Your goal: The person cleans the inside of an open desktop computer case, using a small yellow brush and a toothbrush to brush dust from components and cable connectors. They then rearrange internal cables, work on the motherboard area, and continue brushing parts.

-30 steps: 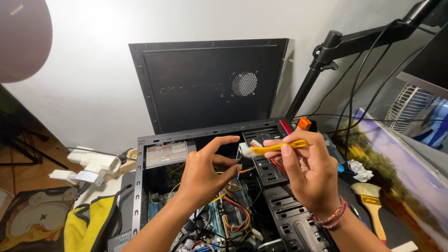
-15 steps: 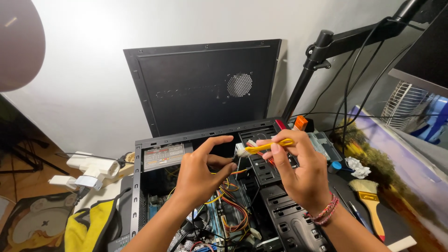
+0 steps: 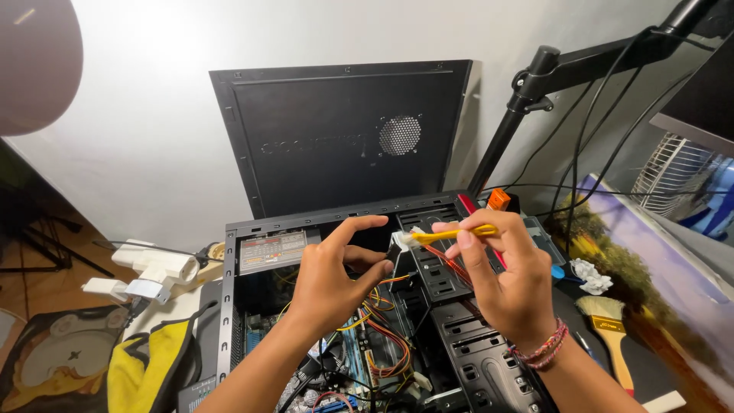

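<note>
**Both hands over the open computer case, right one pinching a small yellow tool**

Right hand (image 3: pixel 512 287): thumb and forefinger clamped together on the yellow tool (image 3: pixel 451 234), other fingers curled in under it. Tool lies roughly level, its white tip (image 3: pixel 403 239) pointing toward the left hand.

Left hand (image 3: pixel 332 279): forefinger stretched out above, thumb out below, a clear gap between them. Nothing gripped as far as I can see. The white tip sits just beside the left thumb tip; can't tell if they touch.

Below the fingers: open computer case (image 3: pixel 229 306), black drive cage (image 3: pixel 466 352) under the right hand, bundle of red, yellow and orange wires (image 3: pixel 382 336) under the left.

Behind the fingers: the case's black side panel (image 3: pixel 336 130) leaning upright against the white wall.

Right of the right hand: paintbrush (image 3: pixel 608 329) with a yellow handle lying flat, crumpled white tissue (image 3: pixel 590 275) near it, black monitor arm (image 3: pixel 535 84) rising further back.

Left of the left hand, well apart: white power strip (image 3: pixel 153 271), yellow and black cloth (image 3: pixel 149 367).

Bead bracelets (image 3: pixel 539 352) on the right wrist.
</note>
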